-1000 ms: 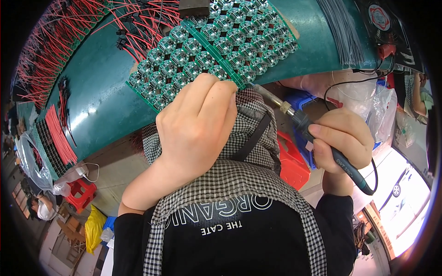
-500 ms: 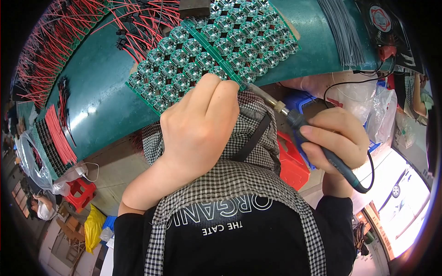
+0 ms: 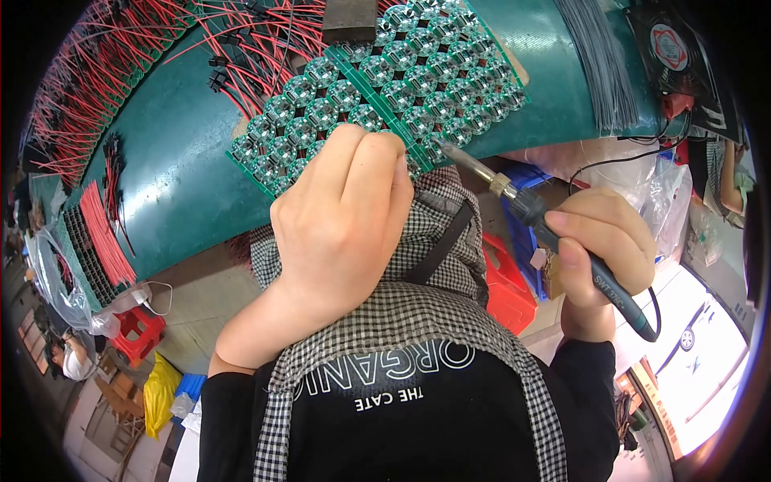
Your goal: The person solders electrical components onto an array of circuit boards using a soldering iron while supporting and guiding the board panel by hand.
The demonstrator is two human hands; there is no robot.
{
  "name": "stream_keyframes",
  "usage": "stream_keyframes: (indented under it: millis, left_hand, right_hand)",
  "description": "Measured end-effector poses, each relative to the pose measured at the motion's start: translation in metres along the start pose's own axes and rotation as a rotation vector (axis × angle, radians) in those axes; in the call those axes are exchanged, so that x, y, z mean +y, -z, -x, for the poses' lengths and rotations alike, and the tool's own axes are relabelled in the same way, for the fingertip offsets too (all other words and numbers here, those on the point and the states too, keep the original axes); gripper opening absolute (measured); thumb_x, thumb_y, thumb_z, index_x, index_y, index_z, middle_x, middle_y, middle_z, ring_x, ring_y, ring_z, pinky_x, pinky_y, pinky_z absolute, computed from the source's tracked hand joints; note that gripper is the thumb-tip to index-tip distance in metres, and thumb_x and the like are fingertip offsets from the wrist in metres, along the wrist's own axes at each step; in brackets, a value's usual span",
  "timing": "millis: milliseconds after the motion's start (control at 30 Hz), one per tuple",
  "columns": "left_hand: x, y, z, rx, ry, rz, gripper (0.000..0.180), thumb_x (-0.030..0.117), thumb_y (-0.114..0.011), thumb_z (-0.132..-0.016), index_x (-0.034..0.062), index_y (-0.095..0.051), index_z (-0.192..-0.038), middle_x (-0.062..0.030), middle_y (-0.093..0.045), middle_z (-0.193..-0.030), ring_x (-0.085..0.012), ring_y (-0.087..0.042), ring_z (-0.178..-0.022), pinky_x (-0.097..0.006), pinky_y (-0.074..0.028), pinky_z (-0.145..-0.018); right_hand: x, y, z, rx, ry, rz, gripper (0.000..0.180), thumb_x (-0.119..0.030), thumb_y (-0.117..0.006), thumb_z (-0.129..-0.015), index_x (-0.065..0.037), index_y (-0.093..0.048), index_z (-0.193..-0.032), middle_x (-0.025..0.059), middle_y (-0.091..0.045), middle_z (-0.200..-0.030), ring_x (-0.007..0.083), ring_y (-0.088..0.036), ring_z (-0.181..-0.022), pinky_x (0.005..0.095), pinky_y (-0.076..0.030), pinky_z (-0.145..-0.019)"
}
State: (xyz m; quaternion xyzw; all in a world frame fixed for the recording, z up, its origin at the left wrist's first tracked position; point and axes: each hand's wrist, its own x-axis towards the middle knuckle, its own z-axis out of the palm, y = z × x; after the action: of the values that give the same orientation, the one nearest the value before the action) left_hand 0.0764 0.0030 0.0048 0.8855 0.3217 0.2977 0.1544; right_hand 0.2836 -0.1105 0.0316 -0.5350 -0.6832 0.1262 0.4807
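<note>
A soldering iron (image 3: pixel 526 207) with a dark handle rests in my right hand (image 3: pixel 606 245), fingers closed around it. Its metal tip points up and left to the near edge of the green circuit board panels (image 3: pixel 419 78), close to or on the right-hand panel; contact cannot be made out. Many small round boards with components make up the panels, and a green strip runs between them. Over the near edge of the left panel is my left hand (image 3: pixel 341 213), closed in a pinch. Its fingertips, and anything in them, are hidden behind the knuckles.
The panels lie on a green work mat (image 3: pixel 185 185). A dark metal block (image 3: pixel 350 20) sits at their far edge. Bundles of red and black wires (image 3: pixel 265 48) lie left, grey wires (image 3: pixel 593 64) right. Below the bench are a red stool (image 3: pixel 507 289) and a blue crate (image 3: pixel 522 241).
My right hand has moved slightly right and down, and the iron's tip has shifted right along the panel's near edge. My left hand has moved slightly left, still closed.
</note>
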Motion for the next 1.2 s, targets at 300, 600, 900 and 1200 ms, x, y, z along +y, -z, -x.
stream_keyframes:
  millis: [300, 600, 900, 1200]
  left_hand:
    - [-0.002, 0.0, -0.001, -0.016, 0.008, -0.013, 0.016, 0.002, -0.068, -0.073, 0.0082, -0.057, -0.082, -0.0042, -0.051, -0.075, -0.0195, -0.056, -0.056, -0.032, -0.045, -0.048]
    - [-0.002, -0.002, -0.002, -0.066, 0.036, -0.032, 0.016, 0.001, -0.064, -0.072, 0.0094, -0.051, -0.078, -0.0039, -0.044, -0.07, -0.0169, -0.054, -0.053, -0.032, -0.042, -0.044]
    - [-0.001, 0.017, -0.007, -0.101, 0.158, 0.115, 0.012, 0.001, -0.067, -0.08, 0.0069, -0.061, -0.088, -0.0051, -0.058, -0.077, -0.0181, -0.057, -0.06, -0.031, -0.044, -0.05]
    - [-0.01, 0.052, -0.006, -0.147, 0.683, 0.717, 0.009, -0.005, -0.066, -0.084, -0.0012, -0.067, -0.092, 0.0058, -0.059, -0.078, 0.0026, -0.041, -0.062, -0.015, -0.028, -0.053]
  right_hand:
    - [0.006, -0.006, -0.011, -0.036, 0.06, -0.014, 0.02, -0.003, -0.076, -0.068, 0.003, -0.07, -0.085, 0.011, -0.063, -0.071, 0.0192, -0.059, -0.053, 0.0269, -0.045, -0.044]
    - [0.006, -0.009, -0.009, -0.045, 0.034, 0.008, 0.021, -0.001, -0.076, -0.066, 0.002, -0.07, -0.086, 0.0097, -0.063, -0.071, 0.019, -0.059, -0.054, 0.0262, -0.046, -0.045]
    - [0.008, -0.007, -0.006, -0.027, 0.133, -0.052, 0.02, -0.003, -0.073, -0.065, 0.003, -0.07, -0.084, 0.0107, -0.063, -0.07, 0.021, -0.06, -0.054, 0.0292, -0.046, -0.047]
    - [-0.008, 0.001, 0.015, 0.037, -0.111, 0.007, 0.012, -0.006, -0.064, -0.072, 0.002, -0.067, -0.08, 0.0101, -0.061, -0.067, 0.022, -0.058, -0.052, 0.0306, -0.045, -0.047]
